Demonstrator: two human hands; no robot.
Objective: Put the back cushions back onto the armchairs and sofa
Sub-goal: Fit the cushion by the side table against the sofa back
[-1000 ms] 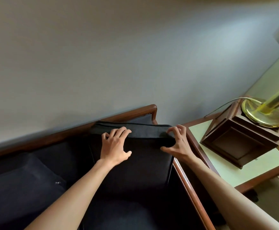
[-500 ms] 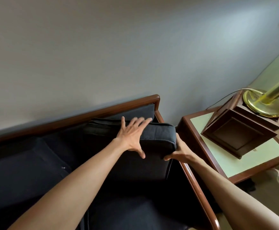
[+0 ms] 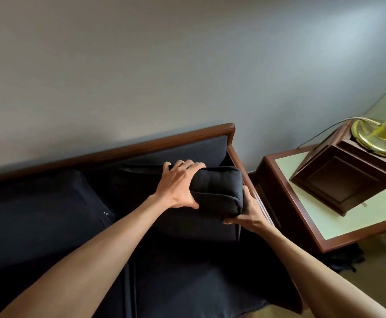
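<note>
Head view: back cushion [image 3: 217, 189] between left hand [image 3: 178, 184] and right hand [image 3: 249, 213].

Dark charcoal fabric back cushion [image 3: 212, 191], rectangular, piped seam along its top edge, stands upright at the right end of the dark upholstered sofa with a reddish-brown wooden frame [image 3: 160, 146]. Its top corner bulges forward, just inside the wooden side rail. My left hand [image 3: 178, 187] clasps over its top; my right hand [image 3: 248, 213] cups its lower right corner. A second dark back cushion [image 3: 38, 210] leans against the backrest to the left, apart from the first
</note>
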